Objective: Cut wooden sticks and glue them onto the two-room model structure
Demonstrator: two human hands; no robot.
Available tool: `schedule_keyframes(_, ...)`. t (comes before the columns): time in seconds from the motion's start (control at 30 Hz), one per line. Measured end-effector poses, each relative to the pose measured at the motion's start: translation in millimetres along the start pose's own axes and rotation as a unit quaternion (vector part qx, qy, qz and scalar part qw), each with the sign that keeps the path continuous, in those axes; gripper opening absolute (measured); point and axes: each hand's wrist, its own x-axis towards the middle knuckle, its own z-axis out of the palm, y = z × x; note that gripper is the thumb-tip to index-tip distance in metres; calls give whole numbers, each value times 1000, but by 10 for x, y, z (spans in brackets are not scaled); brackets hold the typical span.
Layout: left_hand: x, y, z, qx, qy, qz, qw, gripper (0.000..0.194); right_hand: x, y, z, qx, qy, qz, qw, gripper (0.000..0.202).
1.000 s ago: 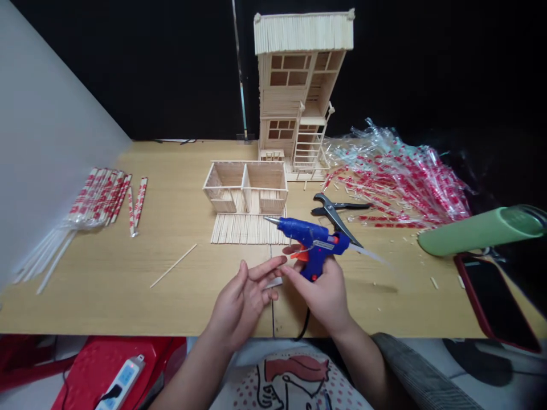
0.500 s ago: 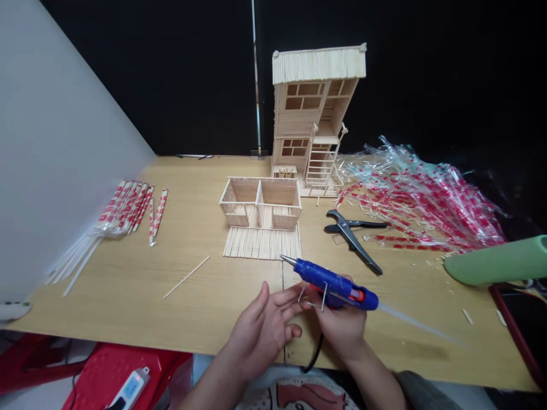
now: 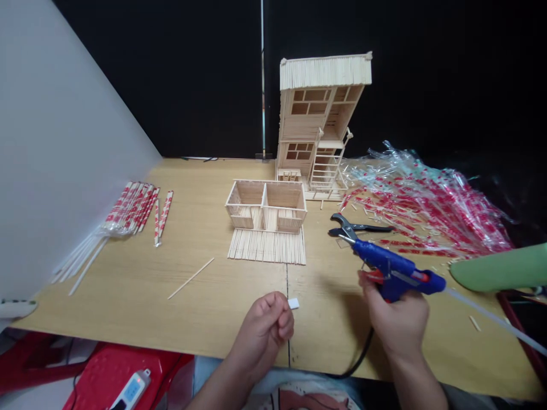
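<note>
**My right hand [image 3: 399, 322] has carried the glue gun [image 3: 387, 265] away from my left hand [image 3: 267, 322]**

Half a second ago my hands were together at the gun; now they are well apart, the gun off to my right, and my left fingers, loosely open then, have curled in. My right hand is wrapped around the blue handle, a finger by the orange trigger. The gun is held above the surface [image 3: 205, 222], its nozzle pointing away from me and to the left, in line with the pliers [image 3: 348, 228] from where I look. A clear glue stick [image 3: 482, 313] trails from its back end, and the black cable [image 3: 363, 353] runs down toward the near edge.

My left hand is closed, thumb against the fingers; I cannot tell whether anything is inside. Just beyond its knuckles is a small white piece [image 3: 293, 303].

Farther off, the low two-room stick model [image 3: 280, 196] has a slatted deck [image 3: 267, 246] along its near side, with the tall stick house [image 3: 307, 122] behind it. One loose stick [image 3: 190, 278] lies to my left, near the wrapped chopsticks [image 3: 130, 210]. Crumpled wrappers [image 3: 444, 199] are heaped at right, beyond the green cylinder [image 3: 499, 269].
</note>
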Motion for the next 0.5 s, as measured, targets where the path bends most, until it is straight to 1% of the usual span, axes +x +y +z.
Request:
schedule_keyframes(0.07,2,-10,-10,21,-4,20,1000,40,137,125,-58,-76,20,-10,997,35)
schedule_keyframes(0.13,14,4,-23,70,2,46,996,46,196,217,-84,-127,36,-15,991,35)
schedule_keyframes(0.2,34,64,-44,167,10,72,983,46,187,260,-81,-122,47,-14,991,33)
schedule_keyframes(0.27,74,179,-81,288,11,90,953,40,143,261,-58,-73,39,-8,997,31)
schedule_keyframes(0.33,152,341,-132,401,10,114,909,29,96,245,-22,-20,20,13,1000,30)
schedule_keyframes(0.37,210,433,-162,452,14,135,881,24,79,241,-3,0,9,25,1000,31)
schedule_keyframes(0.4,282,528,-191,505,21,159,848,20,66,243,17,15,2,37,999,32)
schedule_keyframes(0.43,366,623,-218,561,31,184,806,19,58,250,36,27,-5,47,999,33)
schedule_keyframes(0.5,563,794,-257,675,62,219,702,22,52,276,67,44,-15,52,998,34)
